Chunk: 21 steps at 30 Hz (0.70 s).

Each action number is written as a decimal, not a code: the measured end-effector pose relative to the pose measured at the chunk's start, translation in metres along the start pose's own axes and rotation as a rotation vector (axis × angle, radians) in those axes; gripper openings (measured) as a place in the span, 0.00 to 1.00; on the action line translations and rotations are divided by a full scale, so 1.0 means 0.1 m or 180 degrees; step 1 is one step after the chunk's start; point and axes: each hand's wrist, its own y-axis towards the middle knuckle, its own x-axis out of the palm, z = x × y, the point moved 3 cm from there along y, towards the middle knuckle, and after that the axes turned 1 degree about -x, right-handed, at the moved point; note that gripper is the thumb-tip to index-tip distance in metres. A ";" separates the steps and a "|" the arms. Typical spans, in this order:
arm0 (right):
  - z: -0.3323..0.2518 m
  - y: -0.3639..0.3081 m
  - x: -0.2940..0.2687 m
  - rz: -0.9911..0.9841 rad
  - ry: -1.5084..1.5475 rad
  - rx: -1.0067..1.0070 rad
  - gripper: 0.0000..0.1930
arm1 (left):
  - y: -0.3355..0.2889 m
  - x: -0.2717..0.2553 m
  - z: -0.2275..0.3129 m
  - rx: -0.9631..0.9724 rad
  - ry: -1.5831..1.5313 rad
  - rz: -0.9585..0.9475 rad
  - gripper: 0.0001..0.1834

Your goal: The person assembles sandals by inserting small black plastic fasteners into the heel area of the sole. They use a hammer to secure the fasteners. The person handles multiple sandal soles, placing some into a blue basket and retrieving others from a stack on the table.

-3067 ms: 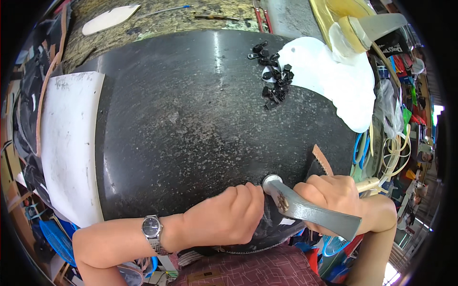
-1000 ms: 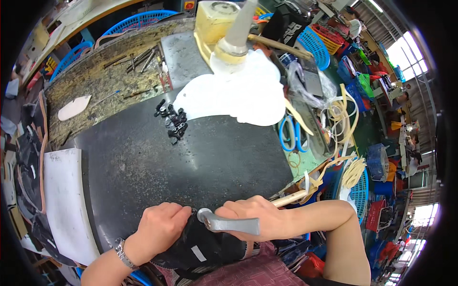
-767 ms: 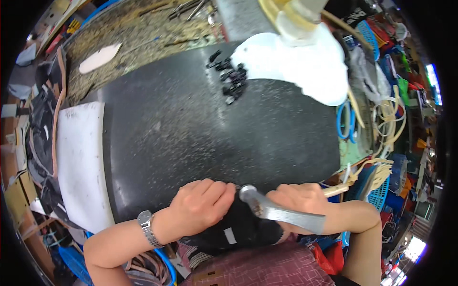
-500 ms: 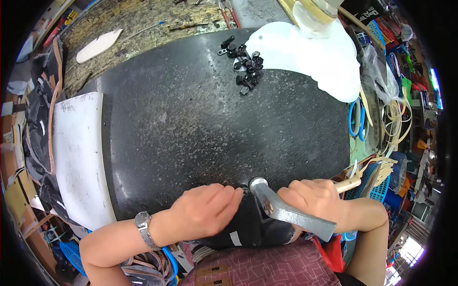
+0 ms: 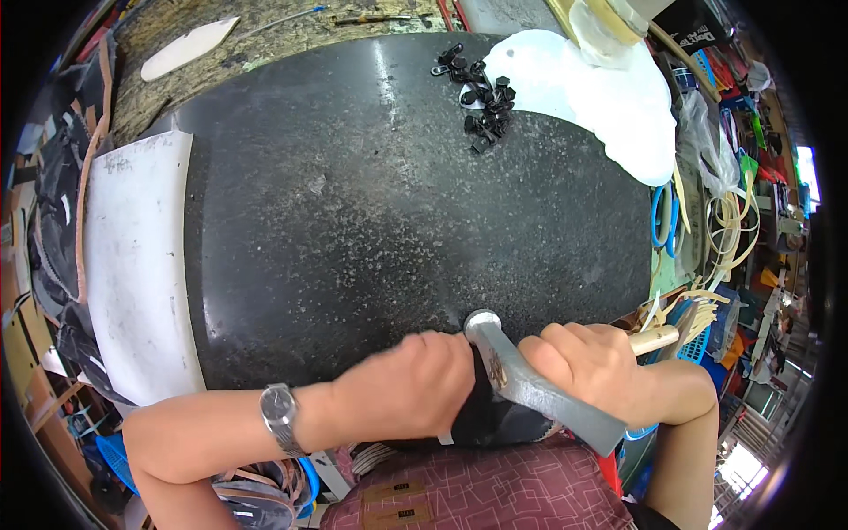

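My right hand (image 5: 587, 371) is wrapped round the pale wooden handle of a hammer (image 5: 552, 399). Its long grey steel head slants across, with the round face by the bench's near edge and the wedge end toward me. Just left of that face is my left hand (image 5: 411, 384), slightly blurred, its fingers closed. Whatever they pinch is hidden beneath the hand. A black fabric piece (image 5: 508, 424) with a pale patch hangs at the near edge, between my hands and partly under the hammer. Several small black zipper sliders (image 5: 488, 110) lie in a heap at the far side of the black work surface (image 5: 353, 221).
A curved white sheet (image 5: 119, 265) covers the left end. At the far right is a white plastic piece (image 5: 583, 97), with a container (image 5: 609, 35) above it. Blue-handled scissors (image 5: 664, 221) and pale strips (image 5: 729, 221) are at the right. A pale flat blade-shaped tool (image 5: 190, 49) lies far left.
My left hand has moved right, closer to the hammer's face, covering more of the black fabric. The hammer stays nearly in place. The whole view has shifted slightly.
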 end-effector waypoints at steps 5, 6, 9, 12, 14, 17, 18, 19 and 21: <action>0.11 0.03 0.02 -0.0035 0.0281 0.0132 0.10 | -0.12 -0.04 -0.19 -0.0511 -0.1458 0.0094 0.14; 0.09 0.01 0.00 0.0029 0.0281 0.0068 0.11 | -0.14 -0.08 -0.12 -0.0113 -0.1035 0.0075 0.14; 0.03 -0.01 0.05 -0.0043 0.0358 -0.0186 0.13 | -0.12 -0.07 0.05 0.0447 0.0426 0.0090 0.10; 0.00 0.10 -0.05 0.0036 0.0222 -0.0229 0.13 | -0.14 0.00 0.13 0.0703 0.1231 0.0094 0.06; -0.06 0.07 -0.03 0.0046 0.0051 -0.0162 0.11 | -0.11 -0.06 0.09 0.0607 0.0995 0.0080 0.06; -0.14 0.03 0.05 -0.0116 -0.0141 -0.0068 0.11 | -0.20 -0.09 -0.25 -0.0649 -0.1733 -0.0140 0.10; -0.13 0.06 0.04 -0.0123 0.0051 -0.0064 0.11 | -0.26 -0.05 -0.31 -0.0782 -0.2105 -0.0018 0.09; -0.08 0.10 0.04 -0.0137 0.0256 -0.0084 0.11 | -0.28 -0.09 -0.25 -0.0479 -0.1589 -0.0054 0.11; -0.06 0.18 0.00 -0.0091 0.0444 -0.0199 0.11 | -0.31 -0.20 -0.07 0.0132 -0.0562 -0.0134 0.15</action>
